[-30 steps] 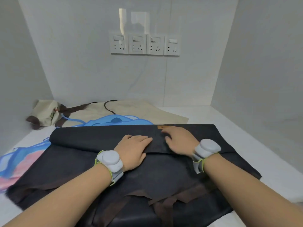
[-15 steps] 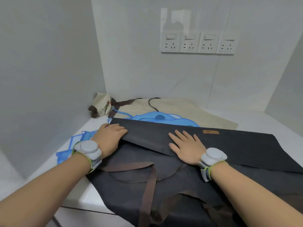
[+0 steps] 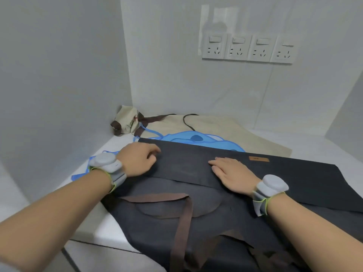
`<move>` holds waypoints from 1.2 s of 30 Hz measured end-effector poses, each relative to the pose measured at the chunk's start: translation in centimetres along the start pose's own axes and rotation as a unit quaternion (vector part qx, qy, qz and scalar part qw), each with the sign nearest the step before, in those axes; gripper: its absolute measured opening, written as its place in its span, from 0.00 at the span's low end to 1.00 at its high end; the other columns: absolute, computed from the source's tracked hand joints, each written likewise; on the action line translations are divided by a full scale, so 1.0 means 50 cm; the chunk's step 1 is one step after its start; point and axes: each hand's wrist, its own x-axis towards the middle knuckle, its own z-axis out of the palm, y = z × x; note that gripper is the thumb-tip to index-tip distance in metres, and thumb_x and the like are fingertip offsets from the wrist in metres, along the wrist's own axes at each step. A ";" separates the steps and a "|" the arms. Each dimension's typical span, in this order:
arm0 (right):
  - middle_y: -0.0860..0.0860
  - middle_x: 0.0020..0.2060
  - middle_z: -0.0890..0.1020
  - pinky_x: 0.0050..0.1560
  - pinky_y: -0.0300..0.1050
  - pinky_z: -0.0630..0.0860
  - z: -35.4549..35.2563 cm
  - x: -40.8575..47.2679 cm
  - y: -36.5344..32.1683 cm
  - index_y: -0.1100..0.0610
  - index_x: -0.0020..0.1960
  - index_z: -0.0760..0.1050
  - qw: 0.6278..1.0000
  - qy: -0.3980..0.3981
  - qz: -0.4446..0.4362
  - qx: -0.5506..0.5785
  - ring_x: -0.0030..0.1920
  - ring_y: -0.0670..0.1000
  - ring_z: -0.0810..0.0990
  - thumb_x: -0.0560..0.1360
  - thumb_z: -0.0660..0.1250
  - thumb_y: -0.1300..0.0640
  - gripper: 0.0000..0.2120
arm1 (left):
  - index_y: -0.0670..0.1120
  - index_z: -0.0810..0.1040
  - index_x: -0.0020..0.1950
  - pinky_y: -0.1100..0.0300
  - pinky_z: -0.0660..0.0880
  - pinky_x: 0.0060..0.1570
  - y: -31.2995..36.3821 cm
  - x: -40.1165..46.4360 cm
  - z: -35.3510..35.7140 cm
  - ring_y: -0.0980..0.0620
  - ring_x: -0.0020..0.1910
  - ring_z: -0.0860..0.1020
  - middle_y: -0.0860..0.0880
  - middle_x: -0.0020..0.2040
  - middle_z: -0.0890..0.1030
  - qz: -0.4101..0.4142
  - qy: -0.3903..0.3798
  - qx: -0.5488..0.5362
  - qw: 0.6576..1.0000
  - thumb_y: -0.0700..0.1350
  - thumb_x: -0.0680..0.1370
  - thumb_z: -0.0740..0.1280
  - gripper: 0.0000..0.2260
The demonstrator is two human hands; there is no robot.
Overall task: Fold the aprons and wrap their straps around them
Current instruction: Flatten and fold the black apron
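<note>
A black apron (image 3: 294, 179) lies spread across the white table, its far part folded over toward me, with a small brown label (image 3: 258, 159) on the flap. Its brown straps (image 3: 182, 222) lie loose on the near part. My left hand (image 3: 137, 160) is at the left end of the folded flap, fingers curled onto its edge. My right hand (image 3: 230, 174) lies flat and open on the flap's middle, palm down. Under the black apron lie a blue apron (image 3: 196, 138) and a beige apron (image 3: 225, 126).
A folded beige apron bundle (image 3: 127, 122) wrapped in a brown strap sits in the far left corner. Grey walls close the table (image 3: 110, 232) on the left and back. Wall sockets (image 3: 247, 49) are on the back wall. The table's front edge runs at lower left.
My left hand has slid from the middle of the flap to its left end, and its fingers have curled. My right hand stays flat on the flap. The view has swung left.
</note>
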 end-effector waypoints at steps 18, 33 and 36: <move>0.57 0.45 0.76 0.50 0.51 0.71 -0.097 0.057 0.280 0.55 0.43 0.71 0.986 0.038 0.155 -0.056 0.50 0.61 0.76 0.82 0.50 0.50 0.16 | 0.46 0.74 0.49 0.50 0.69 0.53 0.132 0.295 0.137 0.41 0.56 0.74 0.43 0.54 0.79 -0.029 -0.036 0.091 0.995 0.51 0.83 0.48 0.17; 0.51 0.41 0.78 0.49 0.50 0.71 -0.129 0.043 0.287 0.53 0.48 0.67 0.998 0.047 0.043 0.007 0.43 0.55 0.75 0.81 0.57 0.54 0.05 | 0.45 0.62 0.49 0.49 0.72 0.47 0.091 0.270 0.095 0.39 0.42 0.74 0.44 0.40 0.75 0.056 -0.023 0.017 0.998 0.53 0.83 0.50 0.13; 0.51 0.41 0.78 0.48 0.52 0.72 -0.130 0.075 0.288 0.51 0.49 0.65 0.998 0.059 0.036 -0.006 0.43 0.57 0.75 0.82 0.55 0.53 0.04 | 0.46 0.63 0.50 0.51 0.69 0.46 0.072 0.291 0.085 0.39 0.42 0.75 0.47 0.40 0.76 0.075 0.010 0.057 0.995 0.54 0.83 0.49 0.13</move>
